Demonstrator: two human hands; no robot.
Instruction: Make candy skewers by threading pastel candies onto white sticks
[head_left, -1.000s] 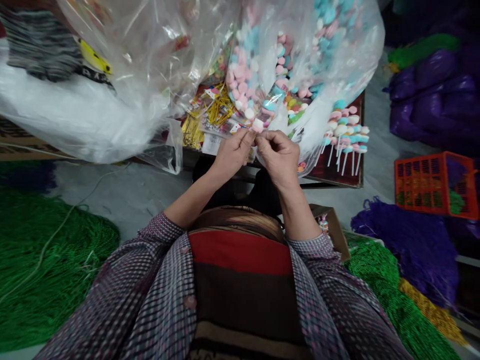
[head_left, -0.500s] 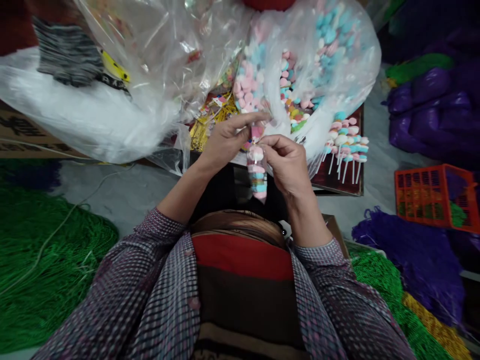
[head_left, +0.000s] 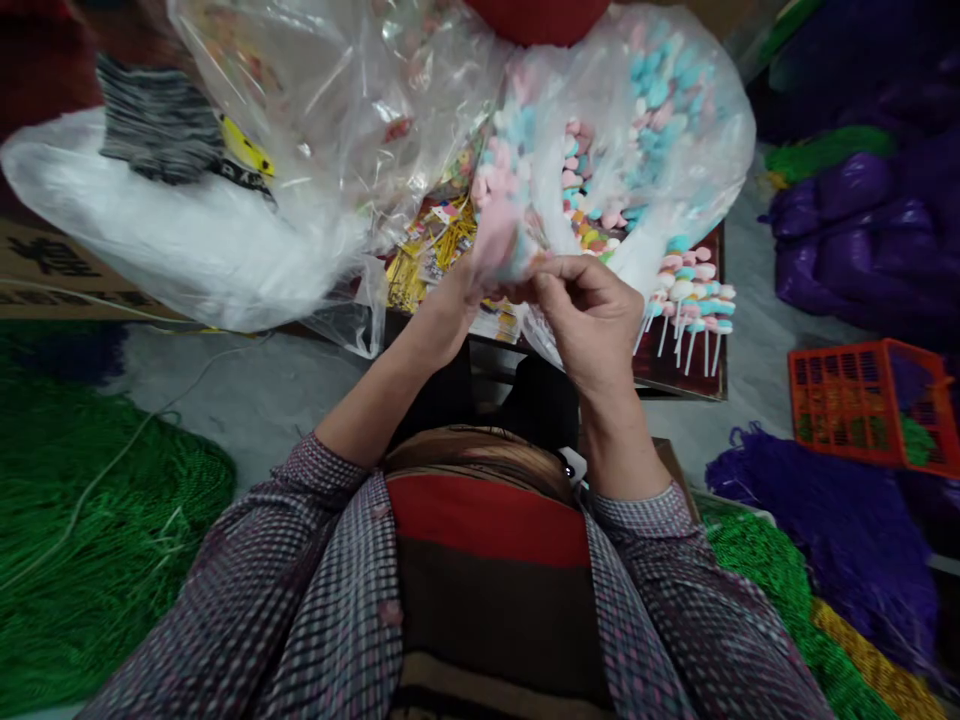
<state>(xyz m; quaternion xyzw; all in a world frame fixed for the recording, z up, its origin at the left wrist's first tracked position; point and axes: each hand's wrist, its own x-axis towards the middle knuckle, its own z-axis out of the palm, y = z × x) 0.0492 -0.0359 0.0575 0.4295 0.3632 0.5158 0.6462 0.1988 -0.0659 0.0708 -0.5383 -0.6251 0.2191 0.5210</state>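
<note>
Between my hands is a clear-wrapped marshmallow stick [head_left: 517, 255], pink, white and blue, badly smeared by motion. My right hand [head_left: 596, 310] is closed in a pinch at its right end. On the other side my left hand [head_left: 450, 315] is against it, its fingers blurred and partly hidden, so their grip does not show. Just beyond lie yellow twist ties [head_left: 409, 275] and small printed tags [head_left: 442, 212] on the dark red table [head_left: 694, 370]. An open plastic bag of pink, blue and white marshmallows [head_left: 679, 110] stands behind my hands.
More marshmallow sticks [head_left: 697, 285] lie at the table's right corner. Clear plastic bags [head_left: 262, 245] and a striped grey cuff [head_left: 165, 115] are at left. An orange basket [head_left: 840, 400] and purple bundles [head_left: 832, 530] stand right; green strands [head_left: 97, 540] cover the left floor.
The marshmallow stick, which hung down below my fingers, is now blurred and higher up between my hands. My left hand's fingers have moved down and blurred; my right hand keeps its pinch.
</note>
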